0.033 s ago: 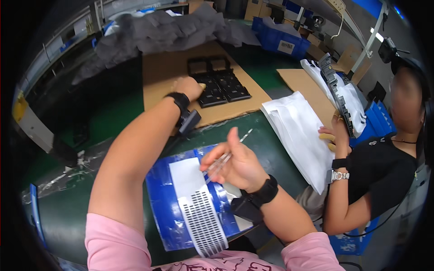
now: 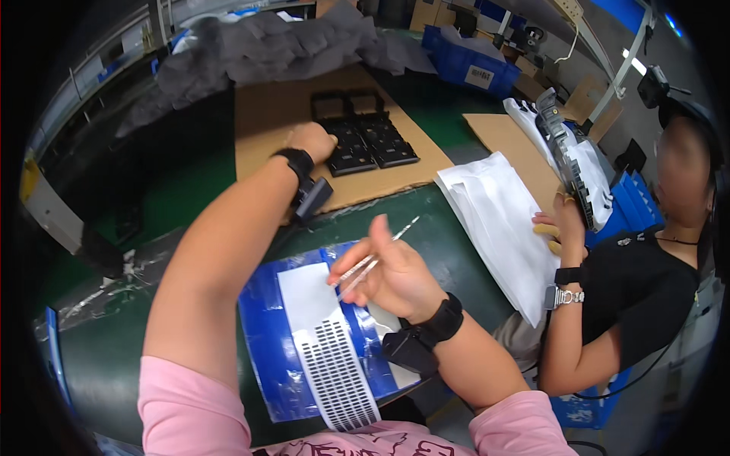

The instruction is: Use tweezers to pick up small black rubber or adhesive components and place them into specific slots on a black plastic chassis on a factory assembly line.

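My left hand reaches out to the left edge of a black plastic frame with two open loops at its far end. Its fingers are curled against that edge, with a yellow cover at a fingertip; the far side of the grip is hidden. Closer to me, my right hand holds thin metal tweezers, their slim end pointing up and right. Under that hand lies a white label sheet with rows of small black labels, on a blue plastic-covered folder.
Brown cardboard lies beneath the black frame on a green table. Crumpled grey sheets are heaped at the back. At right, white bags lie beside a co-worker, who holds another black part. A blue bin stands beyond.
The whole view has shifted slightly. My right hand has moved a little to the left, still with the tweezers. My left hand stays at the frame's edge.
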`<state>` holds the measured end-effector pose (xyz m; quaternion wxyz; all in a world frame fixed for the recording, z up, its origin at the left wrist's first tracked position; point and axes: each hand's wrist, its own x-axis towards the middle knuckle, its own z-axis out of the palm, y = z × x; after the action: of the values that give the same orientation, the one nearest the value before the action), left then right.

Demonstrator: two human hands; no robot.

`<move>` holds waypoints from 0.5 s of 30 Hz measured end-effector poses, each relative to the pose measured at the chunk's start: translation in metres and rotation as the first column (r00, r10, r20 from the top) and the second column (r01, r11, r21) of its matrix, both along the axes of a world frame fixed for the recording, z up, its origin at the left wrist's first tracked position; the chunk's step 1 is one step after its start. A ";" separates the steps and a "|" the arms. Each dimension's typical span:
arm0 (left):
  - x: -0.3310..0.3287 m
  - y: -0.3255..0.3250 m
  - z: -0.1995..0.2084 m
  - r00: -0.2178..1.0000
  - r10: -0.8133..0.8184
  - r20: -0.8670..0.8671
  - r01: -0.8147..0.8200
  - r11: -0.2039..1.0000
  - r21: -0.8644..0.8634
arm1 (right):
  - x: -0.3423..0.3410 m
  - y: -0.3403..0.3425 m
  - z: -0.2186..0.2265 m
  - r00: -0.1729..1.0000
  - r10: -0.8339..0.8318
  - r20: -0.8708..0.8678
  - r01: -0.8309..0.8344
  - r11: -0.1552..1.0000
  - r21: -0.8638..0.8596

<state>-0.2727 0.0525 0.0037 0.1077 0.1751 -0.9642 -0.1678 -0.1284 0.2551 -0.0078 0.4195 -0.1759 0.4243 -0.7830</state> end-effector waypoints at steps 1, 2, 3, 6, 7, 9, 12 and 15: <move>-0.010 -0.010 -0.005 0.999 -0.036 -0.037 0.035 0.999 -0.012 | -0.006 0.000 -0.009 0.995 0.104 0.013 -0.102 0.990 -0.098; -0.016 -0.022 -0.012 0.995 -0.062 -0.073 0.060 0.998 -0.029 | -0.007 -0.002 -0.011 0.994 0.110 0.027 -0.107 0.991 -0.080; -0.016 -0.030 -0.010 0.989 -0.111 -0.096 0.104 0.992 -0.075 | -0.004 -0.003 -0.010 0.996 0.079 0.032 -0.077 0.995 -0.058; 0.010 -0.051 0.011 0.963 -0.184 -0.197 0.186 0.982 -0.007 | -0.001 -0.004 -0.007 0.993 0.050 0.107 -0.045 0.998 -0.050; 0.026 -0.058 0.015 0.945 -0.100 -0.311 0.191 0.942 0.276 | -0.001 -0.003 -0.009 0.997 -0.011 0.079 0.015 0.998 -0.055; 0.059 -0.082 0.014 0.809 0.093 -0.580 0.463 0.506 0.728 | 0.000 -0.003 -0.012 0.996 -0.060 0.061 0.065 0.994 -0.083; 0.139 -0.077 0.032 0.803 0.024 -0.596 0.579 0.206 0.788 | -0.002 0.000 -0.017 0.994 -0.111 -0.003 0.110 0.987 -0.115; 0.221 -0.065 0.031 0.917 0.169 -0.362 0.380 -0.090 0.920 | 0.004 -0.006 -0.013 0.995 -0.095 -0.028 0.092 0.991 -0.092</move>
<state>-0.0520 -0.0127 0.0351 0.1080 0.0823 -0.4957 -0.8578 -0.1248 0.2489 -0.0205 0.3670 -0.1876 0.4028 -0.8172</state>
